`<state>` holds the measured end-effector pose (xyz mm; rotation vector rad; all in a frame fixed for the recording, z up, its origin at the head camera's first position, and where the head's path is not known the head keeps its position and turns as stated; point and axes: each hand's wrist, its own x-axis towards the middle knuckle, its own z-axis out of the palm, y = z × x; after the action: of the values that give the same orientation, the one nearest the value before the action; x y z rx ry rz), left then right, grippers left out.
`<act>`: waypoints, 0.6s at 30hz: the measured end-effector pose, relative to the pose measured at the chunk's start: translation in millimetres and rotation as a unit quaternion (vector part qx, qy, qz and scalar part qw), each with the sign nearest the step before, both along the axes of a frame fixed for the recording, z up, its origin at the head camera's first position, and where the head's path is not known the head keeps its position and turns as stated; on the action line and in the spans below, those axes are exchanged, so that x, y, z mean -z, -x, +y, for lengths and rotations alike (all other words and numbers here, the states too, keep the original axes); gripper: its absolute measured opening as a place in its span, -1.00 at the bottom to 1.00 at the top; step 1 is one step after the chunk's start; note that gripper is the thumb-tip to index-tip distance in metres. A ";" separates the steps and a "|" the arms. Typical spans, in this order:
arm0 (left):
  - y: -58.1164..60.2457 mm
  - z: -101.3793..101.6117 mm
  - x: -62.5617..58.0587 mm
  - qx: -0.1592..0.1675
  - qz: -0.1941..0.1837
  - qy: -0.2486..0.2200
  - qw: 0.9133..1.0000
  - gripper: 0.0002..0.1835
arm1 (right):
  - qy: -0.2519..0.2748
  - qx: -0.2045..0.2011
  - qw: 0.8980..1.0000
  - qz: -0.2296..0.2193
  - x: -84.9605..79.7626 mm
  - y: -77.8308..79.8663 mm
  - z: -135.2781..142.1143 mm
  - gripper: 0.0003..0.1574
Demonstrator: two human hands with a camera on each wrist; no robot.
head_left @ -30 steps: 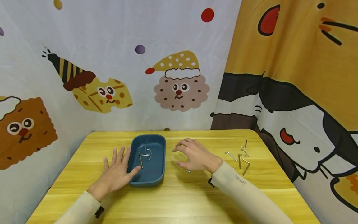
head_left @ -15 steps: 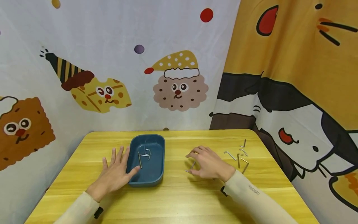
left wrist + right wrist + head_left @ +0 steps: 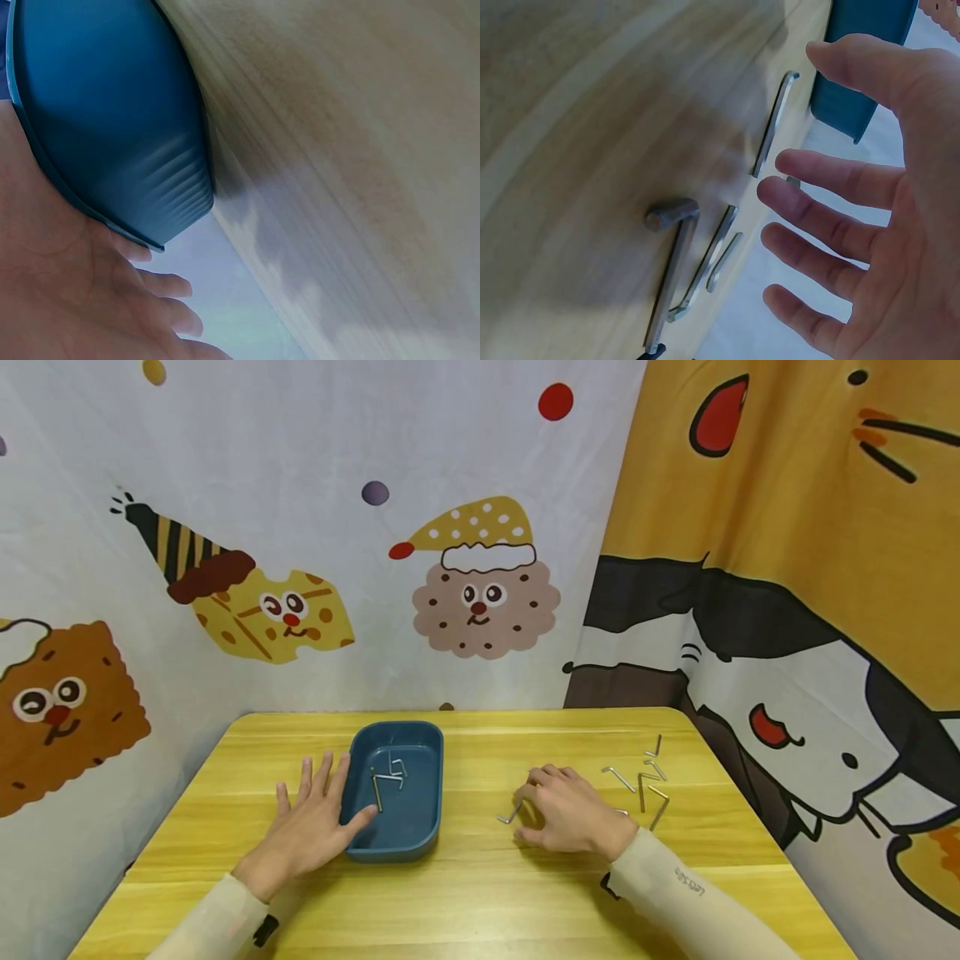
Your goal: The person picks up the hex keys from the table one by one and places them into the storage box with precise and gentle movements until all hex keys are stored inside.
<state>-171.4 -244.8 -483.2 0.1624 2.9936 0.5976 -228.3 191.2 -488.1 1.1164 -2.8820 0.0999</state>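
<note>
In the head view, my left hand [image 3: 307, 822] lies with fingers spread along the left side of the blue bin [image 3: 408, 831], thumb over its rim. The left wrist view shows the palm against the bin's wall [image 3: 112, 112]. Several hex keys [image 3: 377, 793] lie inside the bin. My right hand [image 3: 566, 810] hovers low over the table with fingers loosely bent and nothing between them. Just left of its fingertips lies one hex key [image 3: 512, 814]. In the right wrist view, a thick hex key [image 3: 671, 270] lies on the wood below the palm.
Several more hex keys [image 3: 641, 789] are scattered on the right part of the wooden table [image 3: 465, 902]. A printed cartoon curtain [image 3: 480, 685] hangs behind the table's far edge.
My right hand has moved right, away from the bin, and lower toward the table, uncovering the single hex key. The left hand and the bin have stayed in place.
</note>
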 end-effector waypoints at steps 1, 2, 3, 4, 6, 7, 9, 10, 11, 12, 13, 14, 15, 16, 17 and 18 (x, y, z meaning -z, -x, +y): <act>0.0 0.0 -0.1 0.000 0.000 0.000 1.000 0.24 | -0.002 0.000 1.000 0.001 1.4 0.3 -0.1 -0.34; 0.0 -0.1 -0.1 0.000 0.000 -0.001 1.000 0.24 | -0.003 0.000 1.000 0.001 2.7 0.6 -0.2 -0.34; 0.0 -0.1 -0.1 0.000 0.000 0.000 1.000 0.24 | -0.004 0.000 1.000 0.002 3.8 0.8 -0.3 -0.33; 0.0 -0.2 -0.1 0.000 0.000 -0.001 1.000 0.24 | -0.005 0.000 1.000 0.000 4.5 1.0 -0.4 -0.32; 0.1 -0.2 0.0 -0.001 0.001 0.001 1.000 0.24 | -0.007 -0.002 1.000 -0.002 5.7 1.5 -0.7 -0.30; 0.1 -0.2 0.1 0.000 0.002 0.002 1.000 0.23 | -0.008 -0.002 1.000 -0.006 6.1 1.9 -0.8 -0.28; 0.3 -0.2 0.4 0.000 0.003 0.003 1.000 0.23 | -0.005 -0.006 1.000 -0.009 6.8 2.8 -1.4 -0.27; 0.4 -0.1 0.5 0.000 0.004 0.003 1.000 0.23 | -0.003 -0.007 1.000 -0.011 7.1 3.5 -1.7 -0.27; 0.5 -0.1 0.5 0.000 0.005 0.003 1.000 0.23 | 0.000 -0.009 1.000 -0.012 7.3 4.1 -1.9 -0.27; 0.6 0.0 0.5 0.000 0.005 0.003 1.000 0.23 | 0.002 -0.011 1.000 -0.013 7.4 4.7 -2.1 -0.27; 0.7 0.0 0.5 0.000 0.005 0.002 1.000 0.23 | 0.007 -0.013 1.000 -0.013 7.7 5.6 -2.2 -0.27; 0.8 0.0 0.5 -0.001 0.004 0.002 1.000 0.23 | 0.009 -0.015 1.000 -0.012 7.8 6.3 -2.3 -0.27; 0.8 0.1 0.5 -0.001 0.004 0.002 1.000 0.23 | 0.011 -0.015 1.000 -0.012 8.1 7.3 -2.3 -0.27; 0.8 0.2 0.5 -0.001 0.004 0.003 1.000 0.23 | 0.011 -0.016 1.000 -0.011 8.4 8.4 -2.1 -0.26; 0.8 0.2 0.6 -0.001 0.003 0.002 1.000 0.24 | 0.012 -0.015 1.000 -0.012 8.6 9.3 -1.9 -0.25; 0.8 0.2 0.8 -0.001 0.002 0.002 1.000 0.24 | 0.012 -0.014 1.000 -0.014 8.9 10.3 -1.7 -0.24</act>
<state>-172.2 -244.5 -484.0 0.1594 2.9992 0.5933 -238.6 189.5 -497.1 1.1592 -2.8819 0.1501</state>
